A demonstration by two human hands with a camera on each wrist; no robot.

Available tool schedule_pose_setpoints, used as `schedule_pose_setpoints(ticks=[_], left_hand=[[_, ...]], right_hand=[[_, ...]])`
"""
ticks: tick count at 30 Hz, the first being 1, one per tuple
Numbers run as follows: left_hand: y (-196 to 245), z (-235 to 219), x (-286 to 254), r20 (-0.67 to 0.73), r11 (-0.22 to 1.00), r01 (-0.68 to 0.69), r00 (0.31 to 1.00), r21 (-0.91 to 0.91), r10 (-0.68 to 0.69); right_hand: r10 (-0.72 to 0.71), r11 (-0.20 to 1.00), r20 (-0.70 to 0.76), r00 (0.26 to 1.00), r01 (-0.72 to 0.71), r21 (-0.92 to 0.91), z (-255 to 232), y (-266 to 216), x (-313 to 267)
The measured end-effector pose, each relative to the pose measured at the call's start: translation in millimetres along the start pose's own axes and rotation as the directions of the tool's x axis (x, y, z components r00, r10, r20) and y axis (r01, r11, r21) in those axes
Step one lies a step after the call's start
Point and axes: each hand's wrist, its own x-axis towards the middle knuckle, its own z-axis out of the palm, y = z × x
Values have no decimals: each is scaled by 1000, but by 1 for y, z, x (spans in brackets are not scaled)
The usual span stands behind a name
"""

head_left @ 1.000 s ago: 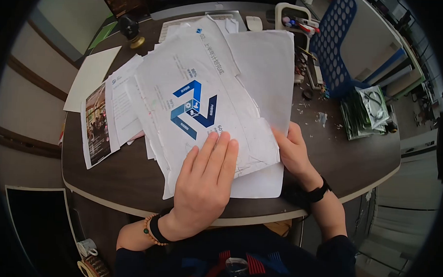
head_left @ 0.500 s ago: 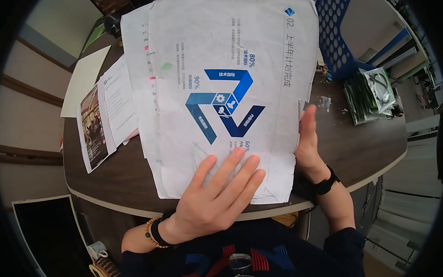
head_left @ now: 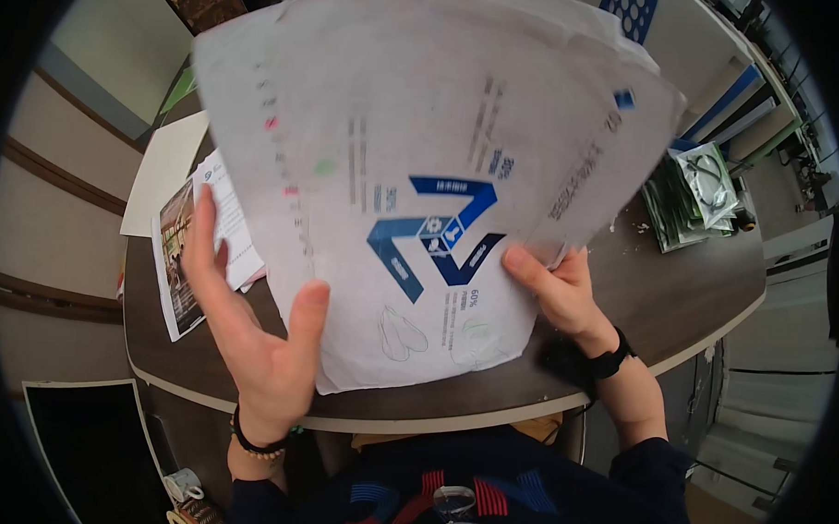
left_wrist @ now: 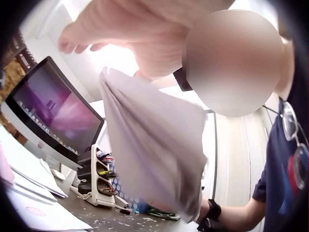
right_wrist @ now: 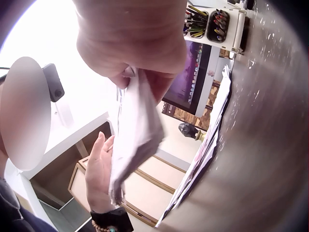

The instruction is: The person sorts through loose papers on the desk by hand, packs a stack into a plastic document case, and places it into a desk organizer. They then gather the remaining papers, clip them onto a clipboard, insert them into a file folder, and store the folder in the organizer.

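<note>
A bundle of worn printed paper sheets (head_left: 347, 232) with a blue angular graphic is held up above the desk in the head view. The right hand (head_left: 557, 290) pinches its right edge, thumb on the printed face. At the lower left edge of the sheets, the left hand (head_left: 260, 340) stands with fingers straight and thumb apart; whether it touches the paper is unclear. In the right wrist view the right hand (right_wrist: 135, 43) grips the bent sheets (right_wrist: 137, 135), seen nearly edge-on. The left wrist view shows the sheets (left_wrist: 149, 140) hanging below the left hand (left_wrist: 140, 34).
On the desk's left lie a photo print (head_left: 175, 258), a text page (head_left: 231, 223) and a cream sheet (head_left: 164, 170). Green packets (head_left: 675, 211) sit at the right. A monitor (left_wrist: 53, 111) and a pen organiser (left_wrist: 99, 179) stand behind; paper scraps (left_wrist: 145, 221) litter the desk.
The sheets have been raised towards the camera and now tilt and bend. The left hand has moved from the page's face to its left side. The right thumb now lies over the front.
</note>
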Motion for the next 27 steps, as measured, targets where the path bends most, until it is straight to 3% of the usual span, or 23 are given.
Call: schedule_pose_setpoints(ticks=[1, 2, 3, 5, 6, 7, 8, 9, 10, 13, 14, 16, 19, 20, 23, 24, 25, 27], left_hand=[[-2, 1, -2, -13, 1000, -11, 1000, -3, 11], [-3, 2, -8, 66, 935, 224, 975, -274, -214], [-5, 2, -13, 202, 747, 441, 896, -497, -395], [-12, -1, -19, 332, 774, 469, 876, -425, -349], [-16, 8, -26, 272, 865, 316, 937, -391, -219], [-13, 8, -23, 319, 879, 280, 934, -386, -157], [-15, 8, -23, 341, 813, 306, 929, -495, -142], [-18, 10, -23, 360, 733, 330, 925, -595, -124], [-24, 10, -20, 333, 792, 260, 940, -552, -77], [-21, 5, -12, 186, 730, 246, 969, -638, -164], [-19, 5, -12, 183, 731, 244, 969, -637, -164], [-16, 7, -11, 280, 793, 175, 960, -584, -6], [-18, 11, -13, 313, 766, 223, 949, -603, -30], [-20, 9, -11, 270, 758, 235, 959, -608, -81], [-18, 13, -12, 203, 733, 233, 970, -639, -132], [-17, 15, -17, 199, 844, 164, 978, -510, -70], [-17, 17, -19, 194, 846, 163, 978, -507, -72], [-17, 23, -19, 213, 729, 192, 975, -657, -65]], right_hand=[[-75, 993, -9, 997, 74, -89, 0, 2, -1], [-150, 974, -12, 989, 146, -176, 0, 3, -2], [-86, 967, -25, 996, 77, -244, -3, 4, -6], [-73, 866, 36, 997, 81, -493, -1, -2, -5], [-42, 875, 69, 997, 70, -480, 0, -6, -1], [-3, 883, 93, 996, 46, -467, 0, -8, 0], [-179, 856, 186, 966, 247, -454, -5, 0, 8], [-213, 908, 180, 960, 263, -327, -3, -1, 10], [-204, 922, 151, 967, 242, -302, -1, -6, 10], [-224, 934, 115, 968, 247, -257, 3, -9, 3], [-200, 949, 93, 975, 216, -228, 4, -11, 1], [-166, 955, 121, 979, 190, -229, 2, -10, 1], [-111, 968, 103, 989, 131, -215, 4, -9, -1], [-178, 964, 113, 978, 196, -180, 4, -12, 0], [-157, 970, 34, 987, 160, -185, 2, -9, -3], [-228, 895, -13, 974, 205, -395, -1, 6, -9], [-228, 896, -7, 974, 207, -393, 2, 2, -7], [16, 979, -64, 998, -29, -204, 7, -12, -5]])
